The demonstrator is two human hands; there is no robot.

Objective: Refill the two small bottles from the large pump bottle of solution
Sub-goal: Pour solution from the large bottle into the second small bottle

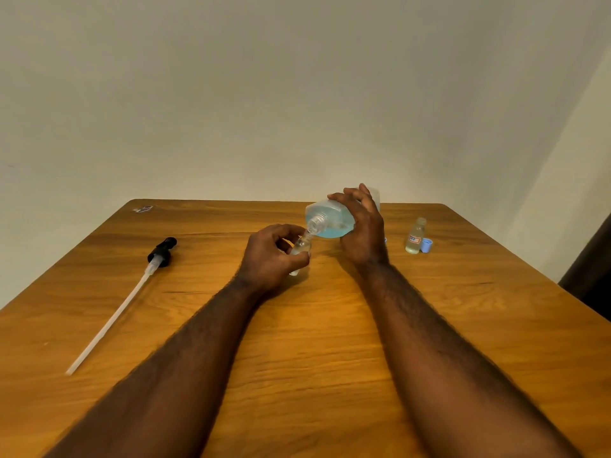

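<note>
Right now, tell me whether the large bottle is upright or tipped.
Tipped. The right hand holds the large bottle nearly sideways, its uncapped neck angled down at the small bottle.

Glossy grained wood table [330, 342]; clear plastic large bottle [330, 219] (its pump [162, 252] matt black).

1. Setting: a plain indoor room, probably domestic; its exact kind cannot be told.
2. Evidence: a wood-grain table [314, 342] standing against a bare off-white wall [297, 94].

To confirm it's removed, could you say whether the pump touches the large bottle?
Apart: head view shows the pump on the table, well left of the large bottle.
</note>
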